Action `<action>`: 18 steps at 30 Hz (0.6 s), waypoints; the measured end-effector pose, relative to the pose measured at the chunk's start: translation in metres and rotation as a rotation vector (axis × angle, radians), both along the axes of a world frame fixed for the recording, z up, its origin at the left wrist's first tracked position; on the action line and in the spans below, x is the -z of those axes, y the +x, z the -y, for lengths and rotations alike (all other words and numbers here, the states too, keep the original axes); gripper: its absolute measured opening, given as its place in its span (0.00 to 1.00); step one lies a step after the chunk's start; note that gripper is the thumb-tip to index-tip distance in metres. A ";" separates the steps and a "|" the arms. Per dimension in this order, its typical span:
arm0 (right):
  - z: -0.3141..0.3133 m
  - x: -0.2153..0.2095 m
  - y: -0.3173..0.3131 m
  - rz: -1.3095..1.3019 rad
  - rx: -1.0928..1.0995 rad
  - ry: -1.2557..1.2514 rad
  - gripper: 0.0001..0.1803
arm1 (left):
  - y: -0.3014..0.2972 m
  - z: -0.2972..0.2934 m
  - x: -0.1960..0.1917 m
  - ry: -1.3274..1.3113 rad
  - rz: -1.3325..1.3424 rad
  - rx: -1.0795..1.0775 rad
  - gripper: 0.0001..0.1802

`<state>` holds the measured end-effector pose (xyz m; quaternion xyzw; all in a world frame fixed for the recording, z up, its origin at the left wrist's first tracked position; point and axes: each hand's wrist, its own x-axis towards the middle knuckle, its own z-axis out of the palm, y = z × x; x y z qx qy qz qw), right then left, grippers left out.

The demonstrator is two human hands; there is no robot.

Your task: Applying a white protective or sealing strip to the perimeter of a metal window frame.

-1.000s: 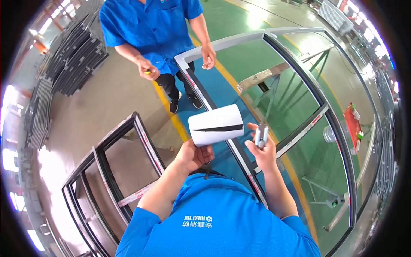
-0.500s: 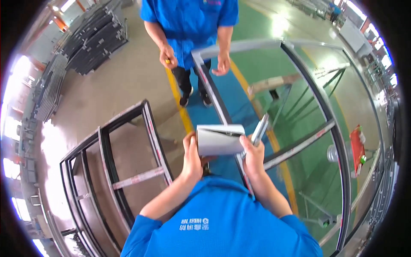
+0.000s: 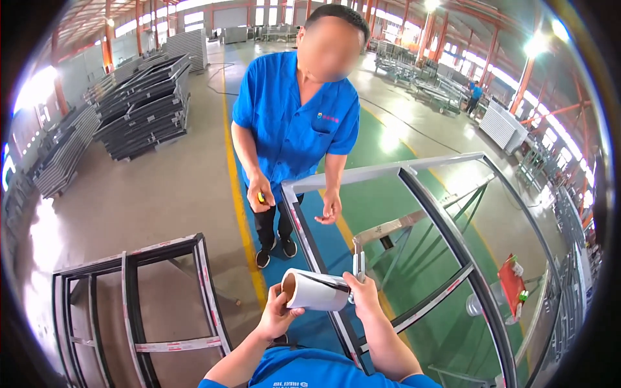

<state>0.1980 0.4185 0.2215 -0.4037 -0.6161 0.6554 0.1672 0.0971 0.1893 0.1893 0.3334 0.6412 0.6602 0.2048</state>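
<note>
A white roll (image 3: 320, 294) is held between both hands, its left end grasped by the fingers of the left hand (image 3: 278, 317). A silver tool (image 3: 359, 264) is clasped by the fingers of the right hand (image 3: 363, 294), at the roll's other end. Part of a metal frame (image 3: 446, 229) is hidden by the roll; its far corner is flanked by a co-worker (image 3: 294, 129) (a small yellow-and-black object (image 3: 261, 198) is held). A second frame (image 3: 132, 304) is seen at left.

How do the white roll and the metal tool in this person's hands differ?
The white roll is a thick cylinder; the metal tool is slim. The roll is mostly white, while the tool is silvery. The roll lies roughly crosswise; the tool points up the picture. Both are held: the roll in the left hand, the tool in the right hand.
</note>
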 end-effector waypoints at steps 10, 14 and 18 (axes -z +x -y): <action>0.024 0.011 -0.002 -0.425 -0.177 -0.138 0.15 | -0.012 -0.034 0.009 0.291 0.836 -0.224 0.19; 0.025 0.014 -0.026 -0.370 -0.152 -0.084 0.16 | -0.026 -0.043 0.011 0.277 0.942 -0.269 0.18; 0.021 0.003 -0.040 -0.407 -0.145 -0.084 0.22 | -0.039 -0.045 0.013 0.227 0.881 -0.249 0.18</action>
